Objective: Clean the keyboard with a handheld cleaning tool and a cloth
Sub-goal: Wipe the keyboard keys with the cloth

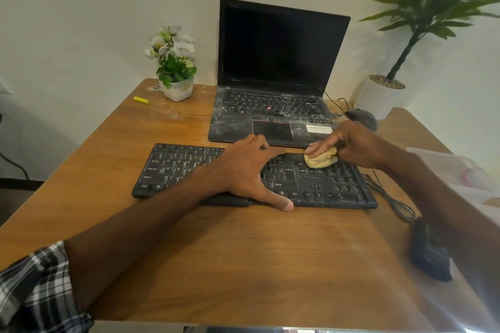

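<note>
- A black, flat, full-size plastic keyboard (pixel 311 184) lies on a brown wooden table (pixel 243 265). Pale dust streaks its keys, thickest on the left half.
- Its long axis runs left to right across the view, with the key legends reading upright toward the person. The near edge sits slightly askew to the table's front.
- The left hand (pixel 243 167) lies flat over the middle of the keyboard, fingers spread and fairly straight. The fingertips reach the far edge and the thumb rests at the near edge, so the hand presses rather than closes on anything.
- The right hand (pixel 349 143) grips a bunched pale yellow cloth (pixel 320 160), with the fingers curled over its top. The wad touches the keys at the upper right of the keyboard, just right of the left hand's fingertips.
- Behind the keyboard stands an open black laptop (pixel 270 76) with a dark screen and a dusty deck.
- A grey mouse (pixel 361 116) sits right of the laptop, and a black cable (pixel 392 197) trails off the keyboard's right end.
- At the far left are a white pot of white flowers (pixel 177 89) and a small yellow stick (pixel 141 100).
- A dark blocky object (pixel 430 251), blurred, lies at the right.
</note>
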`<move>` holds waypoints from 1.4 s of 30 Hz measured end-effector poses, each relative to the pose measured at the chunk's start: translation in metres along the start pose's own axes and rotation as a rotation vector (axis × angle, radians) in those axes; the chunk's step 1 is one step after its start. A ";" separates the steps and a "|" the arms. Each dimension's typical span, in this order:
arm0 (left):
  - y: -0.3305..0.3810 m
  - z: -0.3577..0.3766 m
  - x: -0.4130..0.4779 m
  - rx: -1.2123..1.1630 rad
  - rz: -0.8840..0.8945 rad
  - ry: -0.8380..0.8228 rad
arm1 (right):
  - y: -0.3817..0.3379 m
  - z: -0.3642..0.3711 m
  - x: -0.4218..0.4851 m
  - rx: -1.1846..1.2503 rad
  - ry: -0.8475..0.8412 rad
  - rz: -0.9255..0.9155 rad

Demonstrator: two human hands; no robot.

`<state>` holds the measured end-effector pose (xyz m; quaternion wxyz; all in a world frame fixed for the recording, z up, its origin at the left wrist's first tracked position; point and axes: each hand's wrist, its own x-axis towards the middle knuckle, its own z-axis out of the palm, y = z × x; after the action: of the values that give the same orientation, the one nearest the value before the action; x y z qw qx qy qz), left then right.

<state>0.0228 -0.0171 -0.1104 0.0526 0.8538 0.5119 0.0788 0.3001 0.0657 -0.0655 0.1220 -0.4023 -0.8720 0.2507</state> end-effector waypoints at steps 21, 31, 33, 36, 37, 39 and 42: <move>-0.002 0.003 -0.001 -0.031 0.006 -0.001 | 0.028 -0.009 -0.025 -0.046 0.085 0.011; -0.001 0.003 -0.001 -0.037 0.019 0.009 | 0.019 -0.031 -0.039 -0.186 0.122 0.022; -0.002 0.003 -0.001 -0.046 0.011 0.005 | 0.010 -0.023 -0.035 -0.171 0.163 -0.023; -0.002 0.003 -0.001 -0.049 0.007 -0.001 | 0.010 -0.011 -0.034 -0.161 0.167 -0.008; -0.002 0.003 -0.001 -0.050 0.008 -0.004 | 0.013 -0.009 -0.035 -0.154 0.163 0.000; -0.002 0.003 -0.001 -0.053 0.008 -0.005 | 0.019 -0.010 -0.037 -0.146 0.152 0.014; -0.002 0.003 -0.001 -0.051 0.007 -0.008 | 0.022 -0.018 -0.042 -0.153 0.155 0.032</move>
<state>0.0210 -0.0164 -0.1140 0.0763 0.8543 0.5064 0.0885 0.3492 0.0517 -0.0626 0.1539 -0.4424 -0.8701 0.1533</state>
